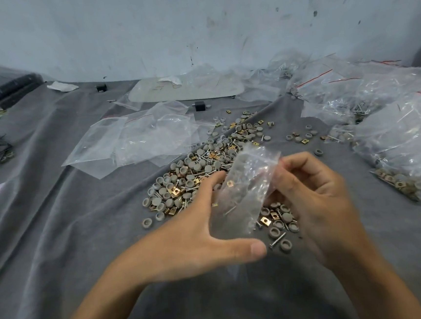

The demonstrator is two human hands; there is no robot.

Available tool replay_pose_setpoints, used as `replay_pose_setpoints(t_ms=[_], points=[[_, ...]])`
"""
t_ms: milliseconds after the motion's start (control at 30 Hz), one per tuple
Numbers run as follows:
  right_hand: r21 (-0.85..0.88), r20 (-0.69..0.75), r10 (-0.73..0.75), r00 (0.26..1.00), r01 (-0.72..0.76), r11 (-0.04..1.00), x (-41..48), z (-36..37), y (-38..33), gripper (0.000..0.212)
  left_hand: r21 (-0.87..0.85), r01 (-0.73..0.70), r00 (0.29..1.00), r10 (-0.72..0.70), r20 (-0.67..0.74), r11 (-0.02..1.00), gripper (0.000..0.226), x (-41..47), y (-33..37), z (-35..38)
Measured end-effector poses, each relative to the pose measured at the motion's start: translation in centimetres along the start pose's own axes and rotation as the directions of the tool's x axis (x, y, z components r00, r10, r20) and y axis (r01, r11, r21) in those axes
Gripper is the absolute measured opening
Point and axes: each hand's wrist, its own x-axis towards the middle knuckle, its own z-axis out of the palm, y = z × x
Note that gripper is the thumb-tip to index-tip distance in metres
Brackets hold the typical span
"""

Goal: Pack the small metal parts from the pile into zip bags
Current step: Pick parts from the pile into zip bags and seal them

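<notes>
Grey cloth point(65, 223) is covering the tabletop, and a pile of small parts point(195, 171) — grey caps, brass squares, screws — is lying in a band across its middle. Over the near end of the pile both hands are holding up a small clear zip bag point(245, 189) with a few parts inside. The right hand point(317, 201) is pinching the bag's upper edge with closed fingers; the left hand point(198, 234) is supporting its side, thumb spread. Empty bags point(136, 140) are lying to the left, filled bags point(404, 142) to the right.
</notes>
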Motion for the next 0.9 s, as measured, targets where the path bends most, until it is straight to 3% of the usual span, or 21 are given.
replay_pose_setpoints(t_ms=[67, 167, 200, 300, 333, 400, 500, 600, 700, 833, 900], points=[[-0.011, -0.096, -0.038, 0.995, 0.037, 0.999, 0.3, -0.4, -0.1, 0.032, 0.111, 0.045, 0.994, -0.033, -0.103, 0.993, 0.128, 0.0, 0.2, 1.4], [-0.123, -0.233, -0.135, 0.963, 0.108, 0.986, 0.6, -1.0, -0.1, 0.027, 0.353, -0.008, 0.945, 0.122, -0.302, 0.936, 0.118, 0.2, 0.2, 3.4], [-0.163, -0.261, -0.159, 0.952, 0.119, 0.979, 0.6, -1.2, -0.1, 0.026, 0.42, -0.018, 0.924, 0.175, -0.339, 0.907, 0.105, 0.2, 0.2, 3.9], [-0.272, -0.254, -0.197, 0.947, 0.125, 0.954, 0.7, -1.9, -0.2, 0.023, 0.537, -0.049, 0.856, 0.313, -0.412, 0.842, 0.029, 0.5, -0.1, 3.9], [-0.3, -0.23, -0.197, 0.953, 0.123, 0.946, 0.8, -2.3, -0.4, 0.022, 0.559, -0.043, 0.841, 0.332, -0.427, 0.828, 0.015, 0.6, -0.1, 3.6], [-0.326, -0.18, -0.183, 0.967, 0.117, 0.938, 1.0, -2.9, -0.6, 0.018, 0.545, -0.022, 0.812, 0.333, -0.479, 0.838, 0.021, 0.9, -0.3, 3.0], [-0.316, -0.164, -0.189, 0.968, 0.13, 0.94, 1.4, -3.7, -0.8, 0.011, 0.314, -0.079, 0.821, 0.241, -0.518, 0.946, 0.02, 1.0, -0.5, 2.2], [-0.243, -0.188, -0.195, 0.963, 0.147, 0.959, 1.7, -3.6, -0.9, 0.013, 0.172, -0.167, 0.885, 0.224, -0.407, 0.971, 0.02, 1.2, -0.8, 2.5], [-0.059, -0.225, -0.153, 0.962, 0.143, 0.988, 2.0, -3.5, -1.2, 0.019, 0.097, -0.232, 0.915, 0.251, -0.316, 0.968, 0.021, 1.4, -0.8, 3.2], [0.167, -0.193, -0.078, 0.978, 0.111, 0.98, 2.3, -3.8, -1.4, 0.023, 0.081, -0.259, 0.936, 0.27, -0.227, 0.963, 0.018, 1.6, -0.8, 4.1], [0.202, -0.215, -0.061, 0.975, 0.106, 0.974, 2.5, -4.3, -1.7, 0.034, 0.178, -0.22, 0.957, 0.247, -0.15, 0.959, 0.032, 1.7, -0.9, 4.2]])
